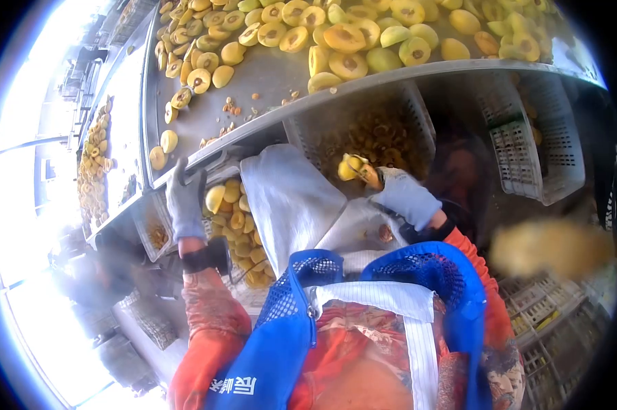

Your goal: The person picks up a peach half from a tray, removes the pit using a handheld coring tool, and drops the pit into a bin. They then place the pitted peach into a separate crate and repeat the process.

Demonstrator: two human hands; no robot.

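My left hand (186, 205), in a grey glove, reaches to the metal table's front edge (236, 139). Its fingers are apart and nothing shows between them. A yellow peach piece (350, 167) is in the fingers of my right hand (407, 197), also gloved, above my lap. Whether a small tool is in that hand too is hard to make out. Many halved yellow peaches (346, 39), some with the pit in, are heaped on the table. Below my left hand, a container of peach halves (243, 236) stands beside a grey-white apron (288, 198) over my lap.
Under the table, a crate (417, 113) holds brownish pits and scraps. Another pale plastic crate (516, 154) is to the right. Loose pits (232, 109) lie on the table. More fruit (95, 150) is on a surface at the far left. A blurred brownish object (553, 247) is at right.
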